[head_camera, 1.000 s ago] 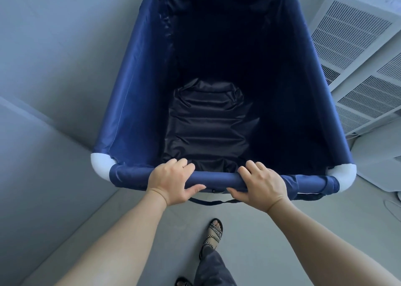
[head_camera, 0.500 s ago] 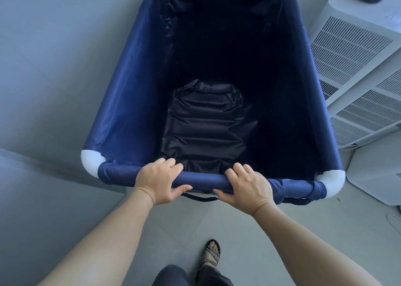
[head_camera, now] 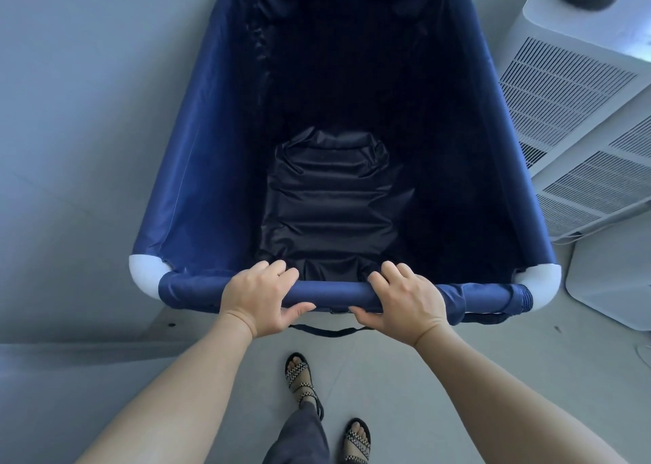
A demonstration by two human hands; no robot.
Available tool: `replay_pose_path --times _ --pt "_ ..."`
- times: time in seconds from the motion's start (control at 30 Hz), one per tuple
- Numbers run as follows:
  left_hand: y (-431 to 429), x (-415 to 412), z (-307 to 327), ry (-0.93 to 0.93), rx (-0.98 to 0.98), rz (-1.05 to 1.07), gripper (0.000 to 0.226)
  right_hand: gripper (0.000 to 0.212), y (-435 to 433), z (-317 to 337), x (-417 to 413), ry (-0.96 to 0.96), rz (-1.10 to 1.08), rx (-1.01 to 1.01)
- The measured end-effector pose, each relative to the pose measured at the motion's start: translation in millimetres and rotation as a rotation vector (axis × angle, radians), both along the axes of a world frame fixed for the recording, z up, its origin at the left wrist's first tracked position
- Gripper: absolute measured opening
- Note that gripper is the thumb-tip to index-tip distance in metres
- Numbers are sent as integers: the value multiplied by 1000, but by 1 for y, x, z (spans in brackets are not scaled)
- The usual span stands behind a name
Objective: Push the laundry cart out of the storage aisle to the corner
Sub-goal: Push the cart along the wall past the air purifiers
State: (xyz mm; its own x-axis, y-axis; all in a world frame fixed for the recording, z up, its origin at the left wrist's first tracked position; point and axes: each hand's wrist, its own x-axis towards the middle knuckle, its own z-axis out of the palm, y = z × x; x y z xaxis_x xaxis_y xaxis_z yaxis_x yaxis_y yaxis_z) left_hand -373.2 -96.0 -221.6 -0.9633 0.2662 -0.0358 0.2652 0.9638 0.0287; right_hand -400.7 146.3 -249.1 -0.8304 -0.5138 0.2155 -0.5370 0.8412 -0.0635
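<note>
Navy fabric laundry cart points lengthwise straight ahead; left hand and right hand curl fingers round its near rail (thumbs underneath).

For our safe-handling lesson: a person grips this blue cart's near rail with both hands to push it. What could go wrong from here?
1. The right side of the laundry cart lies close beside the white vented unit and might scrape it.
2. The wall lies near its left side, leaving little room to steer.
3. A loose strap hangs under the rail, ahead of the open-toed sandalled foot; a stride could catch it.
</note>
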Motion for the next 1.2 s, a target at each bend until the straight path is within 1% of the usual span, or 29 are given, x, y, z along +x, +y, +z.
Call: replay_pose_path --times 0.37,0.77,1.2 --pt "-30 -99 -2 23 -5 -96 47 47 -28 2 -74 -23 -100 8" --pt "-44 -187 -9 87 33 -192 46 47 -40 1 -145 21 -165 -3" --pt "-49 -202 -10 77 32 -227 48 47 -44 -2 -154 48 -170 8"
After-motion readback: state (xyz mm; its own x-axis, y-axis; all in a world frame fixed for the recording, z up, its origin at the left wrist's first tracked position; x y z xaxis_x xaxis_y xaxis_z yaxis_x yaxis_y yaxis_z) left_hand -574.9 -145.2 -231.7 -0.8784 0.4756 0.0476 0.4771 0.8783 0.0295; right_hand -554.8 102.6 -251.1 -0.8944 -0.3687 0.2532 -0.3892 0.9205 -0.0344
